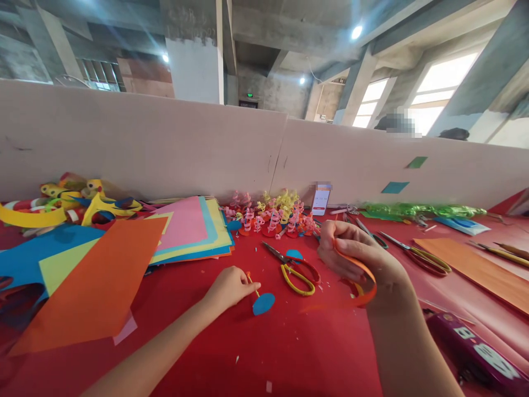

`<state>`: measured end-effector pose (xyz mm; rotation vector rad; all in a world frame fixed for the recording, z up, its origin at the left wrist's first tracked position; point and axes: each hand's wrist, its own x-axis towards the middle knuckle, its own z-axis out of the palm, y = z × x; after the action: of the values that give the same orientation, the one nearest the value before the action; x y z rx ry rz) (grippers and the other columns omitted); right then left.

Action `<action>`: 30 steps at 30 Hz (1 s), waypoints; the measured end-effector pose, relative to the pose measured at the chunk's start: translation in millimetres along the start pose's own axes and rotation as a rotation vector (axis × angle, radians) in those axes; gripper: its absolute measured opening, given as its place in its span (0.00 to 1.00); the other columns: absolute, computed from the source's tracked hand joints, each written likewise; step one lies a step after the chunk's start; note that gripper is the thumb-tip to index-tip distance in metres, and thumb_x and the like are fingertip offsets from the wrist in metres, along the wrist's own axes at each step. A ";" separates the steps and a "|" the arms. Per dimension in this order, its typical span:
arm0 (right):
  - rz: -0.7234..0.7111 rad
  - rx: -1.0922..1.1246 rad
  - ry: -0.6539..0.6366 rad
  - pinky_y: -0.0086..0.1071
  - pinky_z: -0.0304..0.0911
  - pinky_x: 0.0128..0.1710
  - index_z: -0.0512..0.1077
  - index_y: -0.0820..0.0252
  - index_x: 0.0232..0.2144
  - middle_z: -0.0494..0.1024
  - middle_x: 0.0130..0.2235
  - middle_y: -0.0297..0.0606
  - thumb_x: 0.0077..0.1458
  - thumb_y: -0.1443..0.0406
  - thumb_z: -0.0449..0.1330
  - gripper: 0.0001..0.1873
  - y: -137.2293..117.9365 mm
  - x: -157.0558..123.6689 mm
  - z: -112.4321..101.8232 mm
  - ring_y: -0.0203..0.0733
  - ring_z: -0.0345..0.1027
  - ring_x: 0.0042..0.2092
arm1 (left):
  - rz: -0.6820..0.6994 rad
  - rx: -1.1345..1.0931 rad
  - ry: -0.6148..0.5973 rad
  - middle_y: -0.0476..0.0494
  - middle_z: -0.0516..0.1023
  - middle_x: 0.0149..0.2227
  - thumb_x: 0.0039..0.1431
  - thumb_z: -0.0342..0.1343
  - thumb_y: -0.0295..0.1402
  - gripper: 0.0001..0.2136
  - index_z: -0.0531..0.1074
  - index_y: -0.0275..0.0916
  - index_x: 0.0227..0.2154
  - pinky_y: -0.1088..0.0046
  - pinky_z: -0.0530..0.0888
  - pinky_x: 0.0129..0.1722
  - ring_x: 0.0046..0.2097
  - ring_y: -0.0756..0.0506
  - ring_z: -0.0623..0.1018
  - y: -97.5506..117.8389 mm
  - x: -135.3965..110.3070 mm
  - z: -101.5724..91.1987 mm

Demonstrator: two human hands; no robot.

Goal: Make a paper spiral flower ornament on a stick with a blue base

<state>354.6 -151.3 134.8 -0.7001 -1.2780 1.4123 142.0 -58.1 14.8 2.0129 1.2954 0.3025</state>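
- From my remote seat I see the left hand [229, 286] low in the middle of the frame, fingertips pinched on a little stick [251, 279] whose lower end meets a blue disc [263, 304] lying flat on the red table cloth [289, 353]
- The right hand [355, 256], right of centre, is closed around an orange strip [369, 271]; the strip loops out past the wrist and curls back under it, so the grasp is firm, not slack
- Between the two hands lie scissors [295, 270] with yellow and red handles, blades parted, and a second blue disc [294, 254] just behind them
- At the back, centre of the frame, a cluster of finished curls [273, 215] in pink and yellow stands on small discs against the partition [165, 143]; I judge a good many pieces are already made
- The piece in hand looks to me about half built: disc cut, stick placed, strip cut, but the strip is not yet on the stick
- A stack of coloured paper [194, 229] sits centre left and a big orange sheet [95, 281] lower left, so plenty of stock looks uncut
- Another pair of scissors [421, 256] lies to the right, well apart from both hands
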 end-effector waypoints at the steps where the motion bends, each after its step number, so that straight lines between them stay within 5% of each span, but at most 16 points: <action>1: 0.029 -0.043 -0.001 0.21 0.43 0.12 0.69 0.60 0.26 0.59 0.12 0.23 0.48 0.60 0.64 0.09 0.0 -0.1 0.0 0.24 0.46 0.13 | 0.003 -0.020 -0.002 0.55 0.57 0.06 0.45 0.55 0.41 0.16 0.69 0.38 0.09 0.76 0.55 0.16 0.12 0.52 0.60 1.2 1.3 2.1; 6: 0.187 -0.274 0.137 0.21 0.50 0.15 0.67 0.60 0.27 0.67 0.19 0.27 0.50 0.59 0.61 0.11 18.4 17.1 -8.1 0.26 0.56 0.18 | 0.038 -0.133 -0.059 0.53 0.65 0.11 0.45 0.54 0.37 0.11 0.70 0.37 0.14 0.77 0.59 0.18 0.16 0.51 0.66 -2.6 4.5 -3.3; 12: 0.217 -0.200 0.325 0.23 0.59 0.22 0.66 0.59 0.29 0.70 0.21 0.28 0.45 0.56 0.62 0.15 71.5 51.1 -17.5 0.30 0.64 0.22 | 0.147 -0.367 -0.009 0.49 0.74 0.21 0.49 0.53 0.44 0.15 0.74 0.37 0.27 0.75 0.67 0.23 0.23 0.49 0.72 -22.2 4.6 -30.4; 15: 0.230 -0.590 0.374 0.26 0.63 0.26 0.68 0.61 0.30 0.74 0.23 0.32 0.52 0.57 0.54 0.12 109.6 64.0 -16.7 0.33 0.68 0.24 | 0.244 -0.292 0.100 0.45 0.79 0.30 0.50 0.53 0.43 0.14 0.76 0.38 0.28 0.72 0.71 0.31 0.32 0.45 0.76 -30.8 5.2 -37.8; 20: 0.241 -0.882 0.362 0.29 0.62 0.32 0.73 0.62 0.24 0.77 0.26 0.36 0.48 0.68 0.57 0.05 157.5 70.1 -8.5 0.40 0.71 0.31 | 0.321 -0.229 0.238 0.43 0.80 0.35 0.51 0.52 0.42 0.12 0.76 0.40 0.28 0.68 0.73 0.38 0.39 0.42 0.78 -42.4 8.1 -30.8; 25: 0.259 -1.132 0.361 0.29 0.60 0.34 0.75 0.61 0.26 0.79 0.30 0.39 0.46 0.71 0.58 0.05 151.7 63.8 -13.6 0.42 0.71 0.34 | 0.321 -0.233 0.342 0.43 0.81 0.33 0.51 0.52 0.41 0.12 0.76 0.40 0.29 0.67 0.74 0.38 0.38 0.42 0.78 -51.8 11.3 -18.8; 30: 0.361 -1.297 0.446 0.31 0.57 0.32 0.71 0.59 0.22 0.75 0.26 0.39 0.42 0.66 0.63 0.03 120.1 46.2 -51.3 0.45 0.69 0.34 | 0.363 -0.228 0.384 0.45 0.80 0.31 0.51 0.53 0.41 0.11 0.76 0.41 0.28 0.68 0.74 0.38 0.35 0.43 0.78 -52.6 9.4 -15.8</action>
<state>351.5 -75.8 18.7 -2.0454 -1.6477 0.4317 101.2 -30.2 -10.9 2.0440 1.0433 1.0020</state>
